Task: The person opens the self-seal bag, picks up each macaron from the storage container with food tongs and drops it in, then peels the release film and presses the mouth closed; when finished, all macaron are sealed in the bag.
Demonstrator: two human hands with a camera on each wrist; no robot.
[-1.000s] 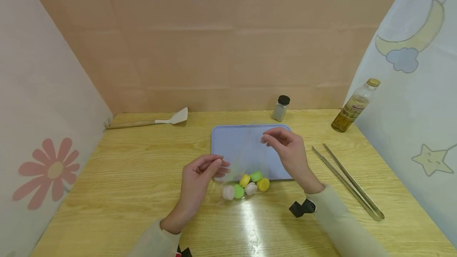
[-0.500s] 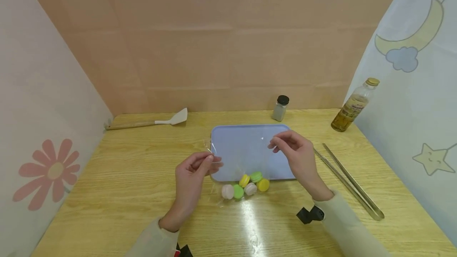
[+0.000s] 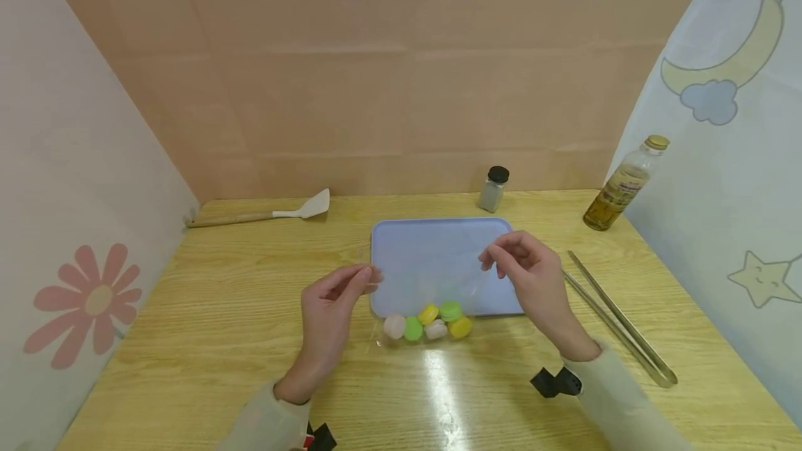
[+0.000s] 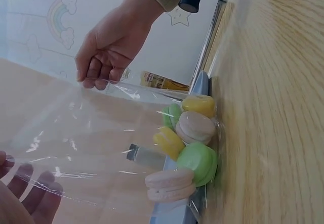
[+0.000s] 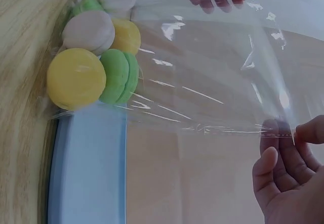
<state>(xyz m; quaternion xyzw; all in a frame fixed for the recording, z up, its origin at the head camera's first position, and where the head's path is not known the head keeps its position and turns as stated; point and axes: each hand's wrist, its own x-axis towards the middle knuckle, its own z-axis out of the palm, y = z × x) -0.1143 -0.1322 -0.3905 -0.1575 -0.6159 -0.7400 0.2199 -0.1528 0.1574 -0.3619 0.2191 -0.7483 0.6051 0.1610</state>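
Observation:
A clear plastic bag (image 5: pixel 192 72) stretches between my hands, with several macarons at its bottom. Yellow (image 5: pixel 76 78), green (image 4: pixel 197 163) and pale pink (image 4: pixel 169 185) ones lie bunched together there. My left hand (image 3: pixel 332 312) pinches the bag's left edge between thumb and fingers. On the other side, my right hand (image 3: pixel 529 280) pinches the opposite edge, its grip plain in the right wrist view. Behind the bag lies a light blue tray (image 3: pixel 438 220), and the macarons overlap its near edge in the head view. The film itself is barely visible from above.
Long metal tongs (image 3: pixel 620 319) lie to the right, close beside my right forearm. A glass bottle (image 3: pixel 617 193) of amber liquid stands at the back right. Behind the tray is a black-capped jar (image 3: pixel 492 191). A spatula (image 3: pixel 269 214) lies at the back left.
My hands have drawn apart, the left moving left and the right moving right and slightly down, spreading the bag wider. The macarons have shifted slightly within it.

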